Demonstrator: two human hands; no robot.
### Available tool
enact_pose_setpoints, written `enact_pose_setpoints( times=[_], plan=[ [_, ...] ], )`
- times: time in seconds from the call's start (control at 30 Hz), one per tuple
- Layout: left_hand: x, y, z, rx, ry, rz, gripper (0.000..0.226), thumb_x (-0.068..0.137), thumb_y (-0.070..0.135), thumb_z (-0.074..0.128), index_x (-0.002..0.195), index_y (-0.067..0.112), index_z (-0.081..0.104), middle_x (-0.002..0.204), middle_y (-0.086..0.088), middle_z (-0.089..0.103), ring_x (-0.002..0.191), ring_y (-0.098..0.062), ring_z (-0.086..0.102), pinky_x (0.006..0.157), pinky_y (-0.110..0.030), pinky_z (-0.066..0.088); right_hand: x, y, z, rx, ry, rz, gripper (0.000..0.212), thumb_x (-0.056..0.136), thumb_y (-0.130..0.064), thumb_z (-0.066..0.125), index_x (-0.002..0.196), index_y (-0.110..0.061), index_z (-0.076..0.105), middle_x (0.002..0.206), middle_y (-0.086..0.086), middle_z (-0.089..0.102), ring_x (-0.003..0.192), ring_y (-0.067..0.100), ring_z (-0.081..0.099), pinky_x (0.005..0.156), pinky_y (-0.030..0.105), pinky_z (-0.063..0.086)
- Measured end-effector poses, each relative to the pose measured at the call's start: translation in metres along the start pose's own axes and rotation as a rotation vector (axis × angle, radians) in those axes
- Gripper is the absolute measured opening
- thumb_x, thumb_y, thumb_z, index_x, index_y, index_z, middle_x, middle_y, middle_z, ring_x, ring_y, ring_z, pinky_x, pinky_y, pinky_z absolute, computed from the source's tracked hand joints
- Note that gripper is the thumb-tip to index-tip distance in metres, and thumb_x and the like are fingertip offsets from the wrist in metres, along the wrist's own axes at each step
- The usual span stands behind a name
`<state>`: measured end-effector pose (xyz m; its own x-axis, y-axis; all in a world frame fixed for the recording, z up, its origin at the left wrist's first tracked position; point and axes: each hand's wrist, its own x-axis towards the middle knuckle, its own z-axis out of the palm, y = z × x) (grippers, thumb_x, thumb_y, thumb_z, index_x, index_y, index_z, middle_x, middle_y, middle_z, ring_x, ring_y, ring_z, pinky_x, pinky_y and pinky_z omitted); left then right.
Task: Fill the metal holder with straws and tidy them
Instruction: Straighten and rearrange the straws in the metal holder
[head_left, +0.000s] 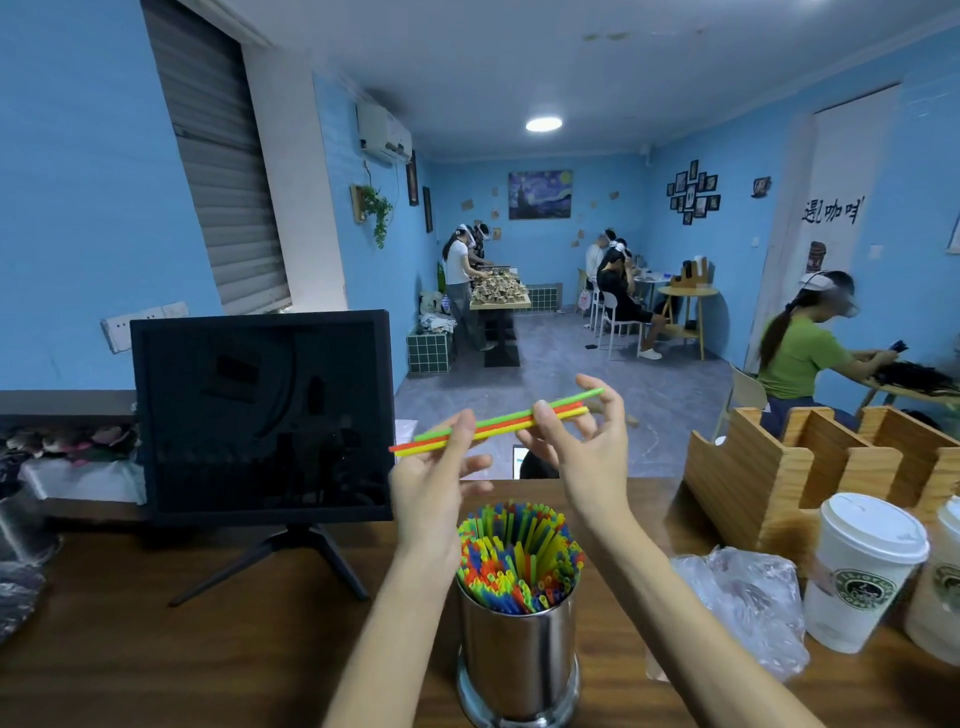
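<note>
Both the left hand (436, 467) and right hand (576, 441) pinch three thin, light, bendy plastic straws (496, 422) above the crowded shiny metal holder (519, 660) near the tabletop's (208, 649) front edge; a mid-length hold seems best.

Straw-packed steel holder (518, 660); three loose straws (496, 423) above

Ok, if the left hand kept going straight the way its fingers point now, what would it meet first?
The left hand points up and away, pinching the thin green, orange and yellow plastic straws. Beyond them nothing appears close; the way looks free, though depth is hard to judge.
</note>
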<state>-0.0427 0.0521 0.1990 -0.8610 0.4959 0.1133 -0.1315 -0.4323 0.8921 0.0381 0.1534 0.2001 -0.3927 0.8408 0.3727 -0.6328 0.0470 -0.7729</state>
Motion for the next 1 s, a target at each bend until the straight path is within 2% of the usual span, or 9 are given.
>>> enact_pose_setpoints(
  times=[0.17,0.27,0.33,0.47,0.63,0.77,0.87,0.93,1.0],
  plan=[
    [0.01,0.001,0.001,-0.087,0.124,0.111,0.014,0.086,0.021,0.078,0.087,0.008,0.076,0.068,-0.001,0.071,0.065,-0.011,0.068,0.06,-0.02,0.056,-0.001,0.003,-0.01,0.088,-0.092,0.286,0.043,0.078,0.001,0.079,0.114,-0.009,0.058,0.086,0.023,0.072,0.074,0.031,0.072,0.071,0.03,0.063],
    [0.014,0.001,0.0,0.003,0.1,0.207,0.017,0.088,0.024,0.077,0.077,0.011,0.078,0.069,-0.001,0.072,0.072,-0.012,0.067,0.07,-0.025,0.057,-0.001,0.012,-0.023,-0.096,-0.252,0.39,0.03,0.064,-0.009,0.091,0.084,-0.008,0.069,0.08,0.019,0.07,0.084,0.035,0.064,0.077,0.035,0.055],
    [0.017,0.0,-0.002,0.106,0.001,0.264,0.019,0.088,0.023,0.077,0.076,0.009,0.078,0.076,-0.006,0.076,0.079,-0.018,0.072,0.075,-0.03,0.059,0.002,0.018,-0.034,-0.281,-0.358,0.355,0.023,0.067,-0.01,0.093,0.074,-0.01,0.071,0.072,0.015,0.066,0.076,0.03,0.059,0.076,0.039,0.047],
    [0.023,-0.004,-0.007,0.491,-0.191,0.412,0.019,0.089,0.028,0.076,0.075,0.016,0.077,0.071,-0.004,0.074,0.075,-0.03,0.072,0.071,-0.049,0.062,0.005,0.02,-0.047,-0.631,-0.509,0.2,0.02,0.078,-0.013,0.088,0.082,-0.009,0.068,0.068,0.013,0.071,0.071,0.02,0.069,0.079,0.03,0.056],
    [0.018,-0.018,-0.011,0.652,-0.438,0.276,0.024,0.089,0.021,0.076,0.067,0.027,0.068,0.068,0.0,0.073,0.062,-0.014,0.069,0.062,-0.026,0.053,0.004,0.018,-0.048,-1.191,-0.59,0.11,0.042,0.068,-0.041,0.093,0.096,-0.026,0.066,0.088,-0.007,0.073,0.081,0.005,0.068,0.082,0.035,0.057],
    [0.013,-0.035,-0.021,0.766,-0.512,0.287,0.01,0.092,0.024,0.074,0.084,0.028,0.069,0.06,0.014,0.065,0.056,0.003,0.055,0.058,-0.018,0.045,0.005,-0.001,-0.047,-0.893,-0.51,0.037,0.058,0.083,-0.012,0.081,0.127,-0.032,0.048,0.123,-0.009,0.06,0.104,0.013,0.068,0.087,0.033,0.059],
    [0.017,-0.046,-0.033,0.96,-0.522,0.317,0.008,0.091,0.038,0.073,0.098,0.034,0.072,0.08,0.011,0.071,0.08,-0.001,0.064,0.069,-0.031,0.053,-0.003,-0.007,-0.039,-0.765,-0.525,-0.122,0.065,0.089,0.0,0.061,0.142,-0.035,0.048,0.134,-0.014,0.057,0.113,0.01,0.064,0.093,0.027,0.055],
    [0.019,-0.05,-0.035,1.082,-0.473,0.345,0.005,0.089,0.032,0.073,0.094,0.035,0.073,0.089,0.01,0.066,0.09,-0.009,0.059,0.069,-0.03,0.043,-0.012,0.003,-0.038,-0.922,-0.603,-0.259,0.048,0.097,-0.015,0.058,0.143,-0.028,0.053,0.136,-0.013,0.059,0.121,0.006,0.059,0.1,0.027,0.049],
    [0.019,-0.052,-0.036,1.147,-0.477,0.318,0.017,0.086,0.013,0.065,0.077,0.027,0.067,0.09,0.011,0.057,0.099,-0.013,0.052,0.076,-0.024,0.036,-0.021,0.017,-0.042,-1.204,-0.689,-0.357,0.043,0.104,-0.039,0.047,0.144,-0.025,0.054,0.135,-0.009,0.061,0.126,0.008,0.055,0.106,0.032,0.045]
  ],
)
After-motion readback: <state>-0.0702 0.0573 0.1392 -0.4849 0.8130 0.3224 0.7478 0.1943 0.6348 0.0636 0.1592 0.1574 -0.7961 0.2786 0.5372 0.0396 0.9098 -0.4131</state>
